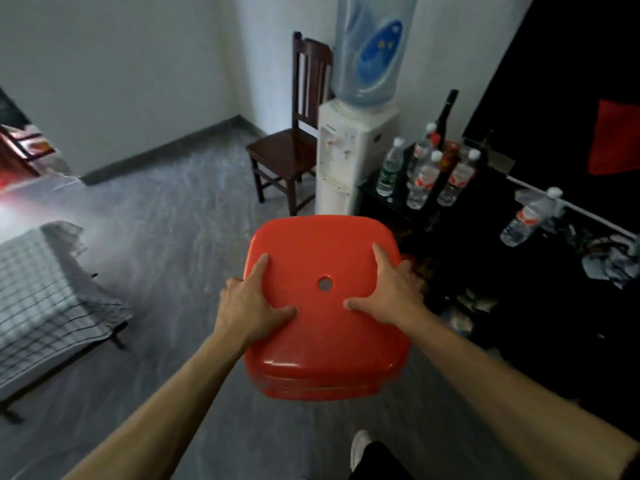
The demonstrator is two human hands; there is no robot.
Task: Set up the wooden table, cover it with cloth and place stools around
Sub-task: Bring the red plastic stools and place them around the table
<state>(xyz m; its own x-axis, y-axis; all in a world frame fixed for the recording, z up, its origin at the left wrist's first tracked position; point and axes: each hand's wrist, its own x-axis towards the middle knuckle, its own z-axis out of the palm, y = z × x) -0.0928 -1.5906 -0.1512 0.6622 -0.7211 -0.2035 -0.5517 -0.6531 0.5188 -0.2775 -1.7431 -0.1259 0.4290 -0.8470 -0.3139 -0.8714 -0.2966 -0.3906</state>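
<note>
A stack of red plastic stools (325,306) sat at the centre of the frame, seen from above, its seat filling the space between both arms. Layered rims at the lower edge suggested several stools nested together. The left hand (254,304) held the seat's left edge, forefinger and thumb laid flat on top and the other fingers hidden over the rim. The right hand (391,292) did the same on the right edge, thumb and forefinger spread on the surface. Whether the hidden fingers curled under the rim could not be seen, though it looked likely.

The plastic appeared glossy and hard, so probably light, stiff and somewhat slippery. A grip under the two side rims seemed safest, since a nested stack could slide apart if lifted by the top seat alone. The small hole (325,283) in the seat's middle offered another hold.

At the left edge of the frame stood the table (52,372), already covered by a checked cloth (41,289), well apart from the stools.
</note>
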